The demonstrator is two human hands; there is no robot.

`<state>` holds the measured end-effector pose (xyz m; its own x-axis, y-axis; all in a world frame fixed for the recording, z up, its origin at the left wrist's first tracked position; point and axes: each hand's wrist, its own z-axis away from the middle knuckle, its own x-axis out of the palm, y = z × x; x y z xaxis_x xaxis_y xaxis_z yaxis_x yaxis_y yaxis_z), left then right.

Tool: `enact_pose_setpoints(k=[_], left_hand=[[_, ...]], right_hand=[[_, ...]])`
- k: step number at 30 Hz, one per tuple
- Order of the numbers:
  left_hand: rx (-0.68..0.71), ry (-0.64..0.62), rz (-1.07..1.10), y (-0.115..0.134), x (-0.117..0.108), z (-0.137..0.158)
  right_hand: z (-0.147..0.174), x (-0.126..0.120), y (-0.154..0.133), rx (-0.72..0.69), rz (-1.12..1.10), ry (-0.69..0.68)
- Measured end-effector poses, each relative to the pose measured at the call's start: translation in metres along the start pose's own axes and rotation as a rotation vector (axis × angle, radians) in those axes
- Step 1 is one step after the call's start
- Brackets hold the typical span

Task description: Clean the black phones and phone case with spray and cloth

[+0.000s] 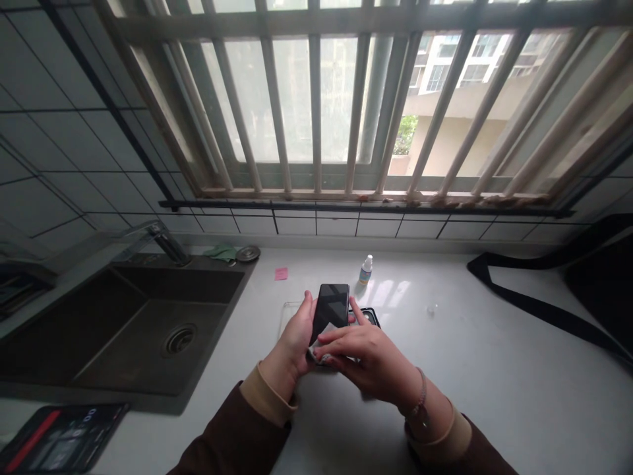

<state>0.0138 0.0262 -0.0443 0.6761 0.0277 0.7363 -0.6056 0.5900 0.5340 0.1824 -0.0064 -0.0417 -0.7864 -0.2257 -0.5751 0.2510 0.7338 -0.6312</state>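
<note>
A dark smartphone [333,305] lies tilted in my left hand [299,330], screen up, with the thumb along its left edge. My right hand [363,346] presses a crumpled whitish cloth or tissue [321,353] against the lower end of the screen. Behind the hands, partly hidden, a black phone case [372,315] rests on the counter. A clear flat piece [288,309], perhaps a tray or case, shows its edge left of the phone. Beyond it stands a small white dropper bottle [366,270] with a coloured label.
On the left is a dark sink [208,343] with a faucet [168,243], a green cloth [221,253] and a drain strainer [248,253]. A pink note [281,274], a small clear cap [432,309] and a black strap [524,310] lie on the counter. A tablet-like device [64,435] sits front left.
</note>
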Motion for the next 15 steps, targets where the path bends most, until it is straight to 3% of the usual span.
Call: enact_pose_setpoints(k=[4,6,8,12,14,15], left_hand=[[-0.014,0.151,-0.008,0.008,-0.006,-0.002],[-0.005,0.208,-0.033,0.013,-0.009,-0.002],[-0.021,0.192,-0.057,0.017,-0.010,-0.002],[-0.115,0.117,-0.225,0.014,-0.008,0.005],[-0.104,0.063,-0.343,0.008,-0.005,0.009],[-0.095,0.025,-0.384,0.005,-0.004,0.010]], right_hand=[[-0.001,-0.009,-0.010,0.000,-0.136,-0.116],[0.000,-0.013,-0.009,0.043,-0.263,-0.099],[0.003,-0.015,-0.003,0.163,-0.387,0.073],[0.005,-0.016,0.012,0.520,-0.330,0.690],[0.005,-0.017,0.018,0.564,-0.179,0.866],[0.005,-0.018,0.021,0.538,-0.101,0.883]])
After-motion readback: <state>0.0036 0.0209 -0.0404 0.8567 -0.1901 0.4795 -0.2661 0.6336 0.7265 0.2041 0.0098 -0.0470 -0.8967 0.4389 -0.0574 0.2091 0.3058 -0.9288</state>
